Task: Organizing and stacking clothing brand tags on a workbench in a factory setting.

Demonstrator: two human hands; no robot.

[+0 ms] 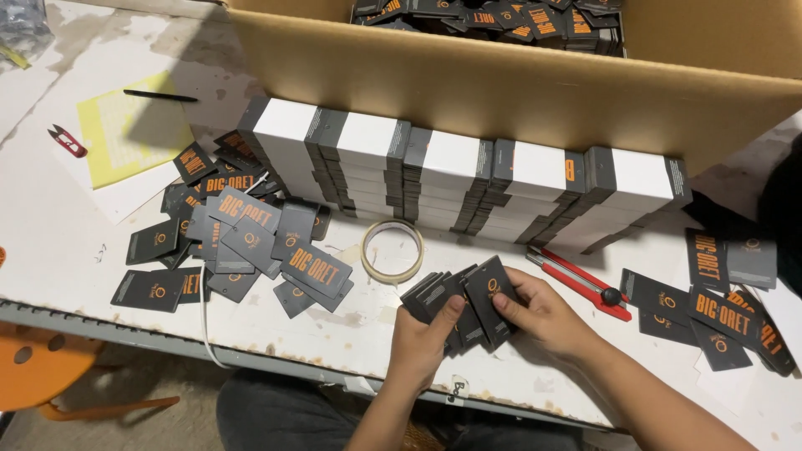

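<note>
Both hands hold a fanned stack of dark grey cards (459,296) with orange marks, just above the white table's front edge. My left hand (422,338) grips the stack from below with the thumb on top. My right hand (539,313) pinches the stack's right side. A loose pile of the same cards (242,242) lies to the left, and several more cards (718,309) lie to the right. Tall leaning stacks of cards (468,179) with white faces stand in a row behind my hands.
A tape roll (393,250) lies just beyond my hands. A red utility knife (581,282) lies to the right of them. A large cardboard box (518,83) full of cards stands at the back. Yellow paper (125,134), a black pen (160,96) and red snips (67,140) lie far left. An orange stool (38,367) stands below.
</note>
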